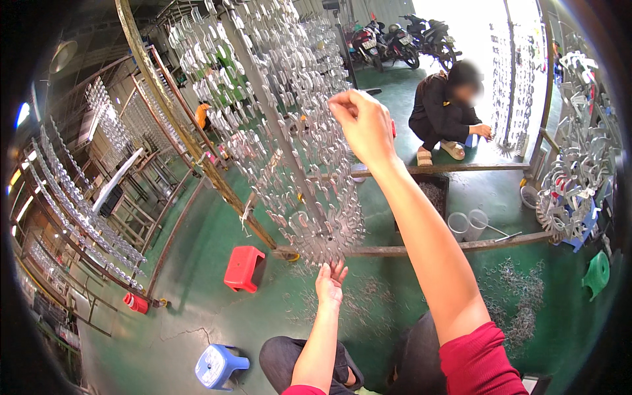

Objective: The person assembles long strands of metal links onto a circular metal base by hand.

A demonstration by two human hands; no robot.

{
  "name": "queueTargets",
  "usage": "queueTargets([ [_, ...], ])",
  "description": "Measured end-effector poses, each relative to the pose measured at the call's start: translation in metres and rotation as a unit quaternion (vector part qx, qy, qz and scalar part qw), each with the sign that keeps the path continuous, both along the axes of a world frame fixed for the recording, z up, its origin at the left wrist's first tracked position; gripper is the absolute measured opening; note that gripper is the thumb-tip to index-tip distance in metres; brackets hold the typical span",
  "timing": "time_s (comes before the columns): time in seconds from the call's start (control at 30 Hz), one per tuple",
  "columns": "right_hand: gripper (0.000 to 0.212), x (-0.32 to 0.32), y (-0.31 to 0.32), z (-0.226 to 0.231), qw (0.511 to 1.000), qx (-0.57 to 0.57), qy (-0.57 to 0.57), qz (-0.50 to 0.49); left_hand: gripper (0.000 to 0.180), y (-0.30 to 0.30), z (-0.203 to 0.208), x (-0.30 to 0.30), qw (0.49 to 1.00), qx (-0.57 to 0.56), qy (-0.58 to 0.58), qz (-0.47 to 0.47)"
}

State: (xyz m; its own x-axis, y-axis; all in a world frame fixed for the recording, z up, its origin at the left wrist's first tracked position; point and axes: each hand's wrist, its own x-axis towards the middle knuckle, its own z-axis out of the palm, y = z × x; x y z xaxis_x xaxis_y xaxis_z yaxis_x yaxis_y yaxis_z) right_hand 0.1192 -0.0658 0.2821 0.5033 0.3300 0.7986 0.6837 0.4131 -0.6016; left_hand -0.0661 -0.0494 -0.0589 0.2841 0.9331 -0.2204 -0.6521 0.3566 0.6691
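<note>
While your left hand [328,288] is low, your right hand [362,125] is up high

Though they're well apart, the tall rack of metal pieces [291,151] is ahead of both, long axis up-and-down (leaning top-left here). Left's nearer, half-curled at its bottom end, grip unclear. Right's fingers look pinched just off its right side; can't tell if they hold anything.

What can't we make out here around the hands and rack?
All head view:
- Right hand: whether its fingers pinch a part; too small.
- Left hand: whether it touches the rack; they overlap.
- Dark bin: partly hidden by the right forearm.
- Left sleeve: cut off by the lower edge.
- Doorway: outside washed out by glare.
</note>
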Motion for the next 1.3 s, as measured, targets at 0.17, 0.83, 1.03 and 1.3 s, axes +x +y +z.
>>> queueTargets([
  [0.17, 0.014, 0.009, 0.014, 0.050, 0.998, 0.052, -0.029, -0.006, 0.022, -0.003, 0.001, 0.009, 1.000, 0.002, -0.014, -0.006],
  [0.83, 0.025, -0.004, 0.038, 0.094, 0.996, 0.019, -0.028, -0.077, 0.021, -0.006, 0.002, 0.009, 0.999, -0.014, -0.041, -0.003],
  [1.03, 0.029, -0.008, 0.035, 0.093, 0.996, -0.071, -0.015, -0.053, 0.021, -0.008, 0.004, 0.014, 0.999, -0.020, -0.035, -0.005],
  [1.3, 0.033, 0.000, 0.037, 0.097, 0.990, -0.097, 0.066, 0.084, 0.021, -0.009, 0.003, 0.012, 0.999, -0.011, -0.047, -0.010],
])
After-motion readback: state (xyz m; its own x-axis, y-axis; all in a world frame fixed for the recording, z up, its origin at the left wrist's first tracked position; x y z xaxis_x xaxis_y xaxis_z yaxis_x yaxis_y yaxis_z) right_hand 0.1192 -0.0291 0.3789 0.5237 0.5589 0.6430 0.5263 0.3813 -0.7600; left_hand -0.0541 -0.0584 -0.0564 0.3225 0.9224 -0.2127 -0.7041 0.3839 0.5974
